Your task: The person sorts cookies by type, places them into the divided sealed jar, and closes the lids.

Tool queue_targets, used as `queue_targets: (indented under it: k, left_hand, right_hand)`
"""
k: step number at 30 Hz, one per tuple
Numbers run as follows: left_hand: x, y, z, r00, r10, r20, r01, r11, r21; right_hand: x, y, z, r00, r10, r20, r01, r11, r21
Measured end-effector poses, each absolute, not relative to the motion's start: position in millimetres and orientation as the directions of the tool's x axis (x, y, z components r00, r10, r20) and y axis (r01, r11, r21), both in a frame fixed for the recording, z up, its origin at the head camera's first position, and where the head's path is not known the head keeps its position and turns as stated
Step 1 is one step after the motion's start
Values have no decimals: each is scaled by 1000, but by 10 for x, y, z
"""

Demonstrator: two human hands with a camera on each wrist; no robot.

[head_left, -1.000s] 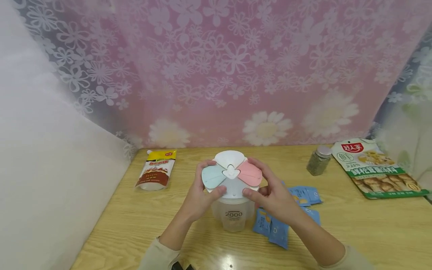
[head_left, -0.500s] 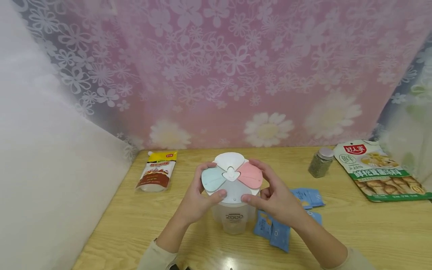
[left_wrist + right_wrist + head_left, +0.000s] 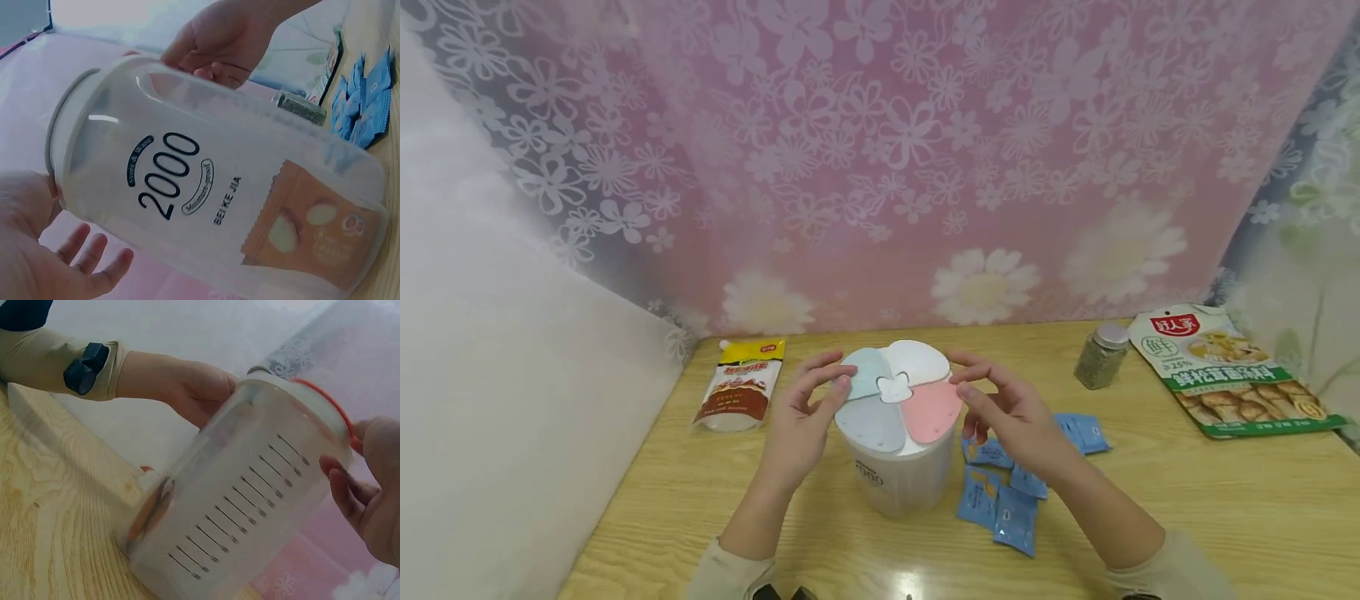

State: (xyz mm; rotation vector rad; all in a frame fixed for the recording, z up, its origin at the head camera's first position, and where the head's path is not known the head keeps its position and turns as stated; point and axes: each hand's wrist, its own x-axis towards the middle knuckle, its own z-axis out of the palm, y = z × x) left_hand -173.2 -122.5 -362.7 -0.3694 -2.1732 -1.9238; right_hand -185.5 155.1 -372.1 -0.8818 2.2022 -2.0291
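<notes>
Beige sleeves (image 3: pixel 730 571), both ending behind bare hands (image 3: pixel 1018 421). Dark blocky device (image 3: pixel 87 369) on left sleeve; dark-blue cloth (image 3: pixel 24 314) farther up that arm.

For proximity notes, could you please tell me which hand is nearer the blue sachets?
Right: the right hand is raised close by the blue sachets; the left hand is farther, with the translucent canister in between.

Head view down from above, wrist views close from opposite sides, canister (image 3: pixel 901 442) common to all.
</notes>
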Motion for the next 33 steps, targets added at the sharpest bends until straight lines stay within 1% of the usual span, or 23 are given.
queue_targets:
  k: [2,3,5,7,9,11,14,17,20,23,25,29,32,33]
  left_hand:
    - [-1742,-1234,-3618,-938,44,344,347,137,928]
    - [-1744,-1243,-3615,-931,69,358,364,150,919]
    - [-1742,-1276,-3612,-909,169,380,405,150,902]
    - [-1740,-1304,-3621,-871,303,386,443,144,885]
    - [-1741,-1312,-3640,-826,419,378,453,93,887]
    - [-1738,-1308,-3659,-798,481,363,427,26,904]
    - [-1732,-1290,-3672,-808,453,378,406,-39,913]
    - [-1724,-1278,-3676,-831,371,415,455,24,890]
    - [-1706,-1283,-3695,-827,373,420,484,94,870]
    - [-1690,-1296,-3710,-806,433,403,496,122,860]
    - [-1690,-1291,-3704,-804,446,394,498,141,856]
    - [-1695,-1256,-3690,-815,408,410,530,240,814]
    - [-1702,-1212,-3709,-802,377,464,576,279,768]
    - [-1705,-1195,-3721,-800,358,481,582,274,765]
  right_hand:
    - [-1863,1552,-3717,-809,-435,395,-411,-62,-910]
    - [-1867,1551,-3716,-786,-458,415,-424,-89,-901]
    - [-1848,1530,-3700,-753,-505,423,-422,-124,-898]
    - [-1841,1521,-3684,-722,-554,414,-410,-139,-901]
    - [-1836,1529,-3666,-705,-596,385,-401,-113,-909]
    - [-1835,1547,-3654,-701,-618,355,-396,-76,-915]
    - [-1836,1583,-3658,-709,-629,318,-393,-21,-919]
    - [-1819,1597,-3667,-755,-590,287,-391,53,-919]
    - [-1802,1584,-3685,-794,-545,270,-376,90,-922]
    - [-1793,1566,-3694,-811,-521,266,-363,91,-927]
    - [-1795,1561,-3688,-818,-508,270,-363,92,-927]
    - [-1809,1566,-3674,-822,-494,282,-372,92,-924]
    - [-1820,1576,-3685,-819,-493,293,-380,84,-921]
    - [-1823,1577,-3691,-817,-492,301,-387,80,-919]
